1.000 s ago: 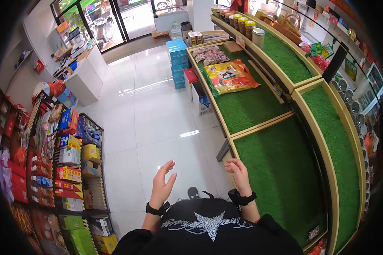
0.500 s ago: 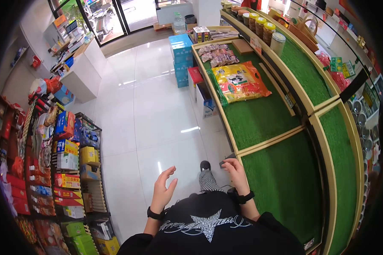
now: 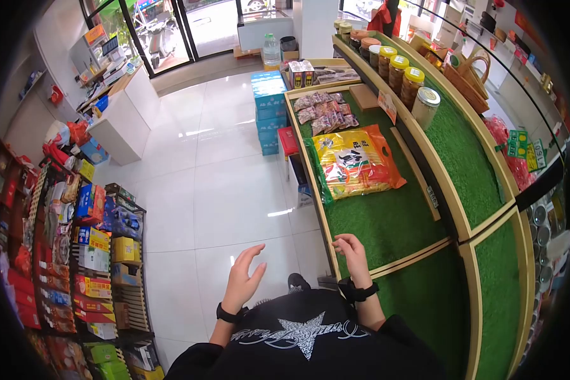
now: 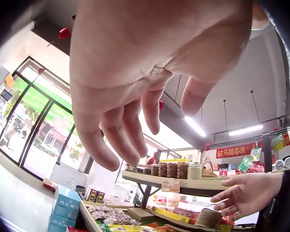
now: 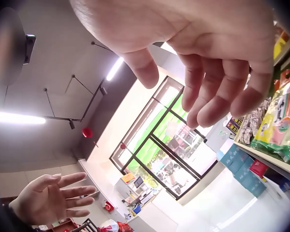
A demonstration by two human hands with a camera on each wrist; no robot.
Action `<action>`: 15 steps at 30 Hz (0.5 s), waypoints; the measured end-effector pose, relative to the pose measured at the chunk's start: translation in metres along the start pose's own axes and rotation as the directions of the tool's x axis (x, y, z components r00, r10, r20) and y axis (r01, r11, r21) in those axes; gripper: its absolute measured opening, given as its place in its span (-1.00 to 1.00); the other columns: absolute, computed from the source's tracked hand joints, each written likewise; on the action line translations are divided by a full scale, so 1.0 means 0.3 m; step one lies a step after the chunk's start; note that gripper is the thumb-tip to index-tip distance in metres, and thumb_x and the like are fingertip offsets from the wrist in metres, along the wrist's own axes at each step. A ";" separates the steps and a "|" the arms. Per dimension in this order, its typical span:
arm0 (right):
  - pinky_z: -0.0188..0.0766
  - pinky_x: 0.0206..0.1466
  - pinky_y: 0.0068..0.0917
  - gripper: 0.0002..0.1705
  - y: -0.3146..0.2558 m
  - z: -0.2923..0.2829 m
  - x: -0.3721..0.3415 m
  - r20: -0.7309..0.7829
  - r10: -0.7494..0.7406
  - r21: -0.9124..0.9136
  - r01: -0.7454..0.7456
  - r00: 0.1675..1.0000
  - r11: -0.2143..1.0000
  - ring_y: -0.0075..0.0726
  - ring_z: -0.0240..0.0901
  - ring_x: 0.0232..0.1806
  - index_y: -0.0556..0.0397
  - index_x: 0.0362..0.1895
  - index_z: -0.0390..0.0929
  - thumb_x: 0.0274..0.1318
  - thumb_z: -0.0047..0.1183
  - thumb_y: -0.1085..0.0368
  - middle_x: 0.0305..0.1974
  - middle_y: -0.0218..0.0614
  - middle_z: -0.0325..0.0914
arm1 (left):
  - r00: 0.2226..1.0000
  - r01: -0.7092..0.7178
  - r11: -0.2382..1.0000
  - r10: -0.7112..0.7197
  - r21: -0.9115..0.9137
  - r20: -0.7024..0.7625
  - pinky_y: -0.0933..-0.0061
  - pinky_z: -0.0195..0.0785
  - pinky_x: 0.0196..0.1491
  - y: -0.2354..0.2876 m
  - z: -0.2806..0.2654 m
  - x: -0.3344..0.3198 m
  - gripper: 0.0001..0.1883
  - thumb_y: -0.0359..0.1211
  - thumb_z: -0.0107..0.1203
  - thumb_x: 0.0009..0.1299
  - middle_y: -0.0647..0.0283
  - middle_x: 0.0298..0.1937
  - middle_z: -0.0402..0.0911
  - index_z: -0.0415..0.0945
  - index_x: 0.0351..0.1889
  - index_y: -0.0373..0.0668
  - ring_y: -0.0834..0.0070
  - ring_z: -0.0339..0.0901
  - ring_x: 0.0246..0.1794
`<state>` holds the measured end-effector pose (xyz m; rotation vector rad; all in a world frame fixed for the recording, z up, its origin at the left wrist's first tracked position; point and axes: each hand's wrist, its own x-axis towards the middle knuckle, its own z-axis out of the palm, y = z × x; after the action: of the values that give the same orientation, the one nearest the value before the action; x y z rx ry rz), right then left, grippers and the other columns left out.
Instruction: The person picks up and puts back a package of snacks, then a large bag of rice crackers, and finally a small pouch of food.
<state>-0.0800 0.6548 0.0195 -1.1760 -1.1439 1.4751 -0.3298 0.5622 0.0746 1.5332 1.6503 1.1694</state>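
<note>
From twelve round to three o'clock, display stand (image 3: 392, 231): pale wooden rims, green turf lining.
Snack bag's (image 3: 351, 161) place: on that turf, at twelve o'clock from my right hand (image 3: 359, 266), the nearer one, and between one and two from my left hand (image 3: 244, 278); its long axis runs roughly nine to three.
Snack bag's look: flat, glossy, yellow and red, green end at nine, orange end at three.
Small packets (image 3: 326, 114): just past it, eleven o'clock.
Left fingers: spread, nearly straight, holding nothing.
Right fingers: slightly parted, loosely bent, holding nothing.
</note>
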 end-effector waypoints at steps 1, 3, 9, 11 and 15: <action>0.30 -0.23 -0.63 -0.80 -0.001 -0.010 0.020 -0.013 0.007 -0.008 -0.007 1.000 1.000 -0.53 0.39 -0.29 0.20 -0.23 0.41 0.09 -0.09 0.34 -0.36 -0.36 0.45 | 1.000 -0.002 1.000 0.002 -0.003 0.010 0.37 0.19 0.05 0.008 0.015 0.019 -0.62 -0.40 0.01 0.19 0.09 -0.04 0.43 0.36 0.00 -0.20 0.26 0.36 0.00; 0.29 -0.22 -0.63 -0.80 0.004 -0.024 0.056 -0.012 0.044 0.004 -0.044 0.999 0.999 -0.55 0.38 -0.29 0.20 -0.23 0.41 0.09 -0.10 0.34 -0.37 -0.36 0.45 | 0.999 0.019 1.000 -0.019 -0.009 0.029 0.37 0.18 0.06 0.012 0.035 0.051 -0.63 -0.40 0.01 0.19 0.09 -0.04 0.42 0.36 0.00 -0.20 0.24 0.36 0.01; 0.22 -0.25 -0.67 -0.75 0.055 -0.038 0.105 0.019 0.118 -0.058 -0.117 0.993 0.991 -0.63 0.33 -0.34 0.09 -0.20 0.44 0.10 -0.12 0.22 -0.35 -0.42 0.49 | 0.993 0.051 0.998 -0.054 0.035 0.101 0.35 0.17 0.07 -0.024 0.076 0.136 -0.64 -0.37 0.01 0.20 0.08 -0.03 0.42 0.37 -0.01 -0.21 0.19 0.34 0.02; 0.22 -0.25 -0.67 -0.75 0.065 -0.040 0.119 0.007 0.146 -0.068 -0.145 0.989 0.987 -0.63 0.33 -0.34 0.09 -0.20 0.44 0.11 -0.12 0.21 -0.35 -0.41 0.49 | 0.990 0.055 0.998 -0.059 0.033 0.125 0.35 0.16 0.07 -0.040 0.078 0.179 -0.64 -0.36 0.01 0.20 0.08 -0.03 0.41 0.36 -0.01 -0.22 0.20 0.34 0.02; 0.22 -0.25 -0.68 -0.75 0.063 -0.029 0.165 -0.037 0.173 -0.055 -0.175 0.984 0.983 -0.63 0.33 -0.34 0.08 -0.20 0.43 0.11 -0.12 0.22 -0.35 -0.41 0.49 | 0.982 0.056 0.998 -0.057 0.013 0.181 0.35 0.16 0.07 -0.072 0.071 0.299 -0.64 -0.36 0.01 0.20 0.08 -0.03 0.41 0.36 -0.01 -0.22 0.20 0.33 0.02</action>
<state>-0.0801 0.7013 -0.0075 -1.3639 -1.0910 1.5562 -0.3353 0.6554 0.0585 1.5391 1.5685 0.9646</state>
